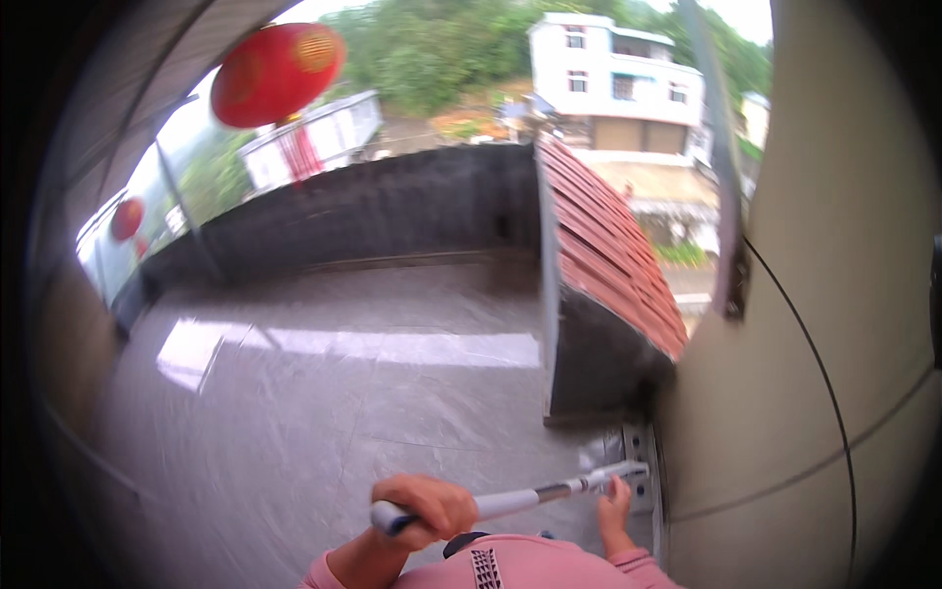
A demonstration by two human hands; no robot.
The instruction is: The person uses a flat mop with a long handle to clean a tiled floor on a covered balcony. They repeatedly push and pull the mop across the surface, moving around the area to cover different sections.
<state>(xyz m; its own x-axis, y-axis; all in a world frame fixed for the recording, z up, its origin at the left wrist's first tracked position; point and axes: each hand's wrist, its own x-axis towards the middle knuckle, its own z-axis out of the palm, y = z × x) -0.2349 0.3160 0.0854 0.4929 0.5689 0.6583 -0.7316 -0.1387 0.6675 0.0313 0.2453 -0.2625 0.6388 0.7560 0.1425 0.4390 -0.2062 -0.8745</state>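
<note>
My left hand (427,508) grips a white pole (508,503) close to its near end, which has a grey and dark blue cap. The pole slants to the right across the front of my pink shirt (515,563). Just under its forked far end is my right hand (617,508), fingers raised and apart. Whether those fingertips touch the pole cannot be made out. Behind the fork, a pale strip with dark holes (639,482) lies along the foot of the wall.
A beige tiled wall (780,427) with a black cable rises close on my right. Grey glossy floor tiles (294,420) spread ahead to a dark parapet (397,202). A red-roofed low wall (611,235) juts in at right. A red lantern (272,73) hangs at upper left.
</note>
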